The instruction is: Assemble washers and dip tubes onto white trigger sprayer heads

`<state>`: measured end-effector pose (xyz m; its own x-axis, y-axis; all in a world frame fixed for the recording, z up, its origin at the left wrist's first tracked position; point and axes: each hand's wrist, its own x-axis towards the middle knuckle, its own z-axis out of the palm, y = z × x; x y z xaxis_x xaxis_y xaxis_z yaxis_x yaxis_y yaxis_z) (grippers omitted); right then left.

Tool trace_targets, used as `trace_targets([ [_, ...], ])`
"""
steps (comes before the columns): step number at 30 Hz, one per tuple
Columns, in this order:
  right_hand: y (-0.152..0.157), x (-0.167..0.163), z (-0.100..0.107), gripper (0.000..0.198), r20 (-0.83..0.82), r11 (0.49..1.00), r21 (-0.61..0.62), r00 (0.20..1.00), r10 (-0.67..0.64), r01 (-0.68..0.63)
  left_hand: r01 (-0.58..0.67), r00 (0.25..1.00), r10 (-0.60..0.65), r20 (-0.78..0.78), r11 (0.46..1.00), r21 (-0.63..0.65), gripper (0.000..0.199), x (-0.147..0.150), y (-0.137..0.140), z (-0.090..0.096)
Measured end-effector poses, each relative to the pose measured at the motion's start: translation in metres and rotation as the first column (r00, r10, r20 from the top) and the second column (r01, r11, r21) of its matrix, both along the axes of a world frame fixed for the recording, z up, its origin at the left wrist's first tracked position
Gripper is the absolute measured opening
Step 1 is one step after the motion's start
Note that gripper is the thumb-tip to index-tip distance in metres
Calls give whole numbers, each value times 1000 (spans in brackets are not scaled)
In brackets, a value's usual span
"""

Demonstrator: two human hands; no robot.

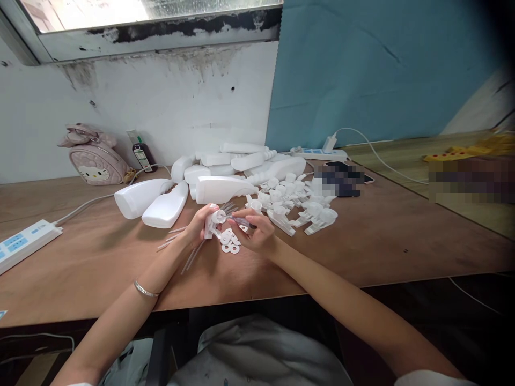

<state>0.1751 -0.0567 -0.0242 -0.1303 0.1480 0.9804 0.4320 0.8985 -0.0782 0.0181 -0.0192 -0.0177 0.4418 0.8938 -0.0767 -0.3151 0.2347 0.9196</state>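
Note:
Held in my left hand (196,227) is a white trigger spray head (218,217), its round collar turned toward the right. My right hand (259,231) pinches a thin clear tube (237,220) whose end is at the collar opening; how far inside it reaches, I cannot tell. White ring washers (230,247) lie in a small heap just below the hands. Loose clear tubes (192,259) are spread on the table under and beside my left hand. More white spray heads (284,201) are piled behind my right hand.
Several white plastic bottles (167,206) lie on the brown table (330,246) behind my hands. A pink bag (98,161) and a dark bottle (141,154) stand by the wall. Power strips (30,244) sit at the left and the back, with cables. A phone (368,178) lies at right.

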Motion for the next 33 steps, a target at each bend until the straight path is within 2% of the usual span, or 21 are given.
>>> trace_targets([
  [4, -2, -2, -3, 27, 44, 1000, 25, 999, -14, 13, -1, 998, 2, 58, 1000, -20, 14, 2, -6, 9],
  [9, -7, -3, -5, 23, 199, 998, 5, 978, -60, 60, -22, 994, 24, 105, 1000, -15, 10, -2, -11, 22],
  [16, -8, -4, 0, 15, 205, 996, -81, 979, -13, 30, 20, 994, -22, 106, 1000, 21, 12, -9, -5, 18],
  [22, -5, -5, -6, 13, 173, 990, -140, 985, 28, -4, -26, 998, 24, 54, 999, 33, 13, -10, -3, 18],
  [29, -6, -6, -9, 13, 211, 973, -230, 973, 89, -39, -66, 994, 79, -81, 985, 159, 13, -11, 2, 11],
  [33, -8, -7, -4, 11, 188, 965, -256, 977, 104, -54, -93, 981, 126, -146, 973, 212, 13, -10, 1, 9],
])
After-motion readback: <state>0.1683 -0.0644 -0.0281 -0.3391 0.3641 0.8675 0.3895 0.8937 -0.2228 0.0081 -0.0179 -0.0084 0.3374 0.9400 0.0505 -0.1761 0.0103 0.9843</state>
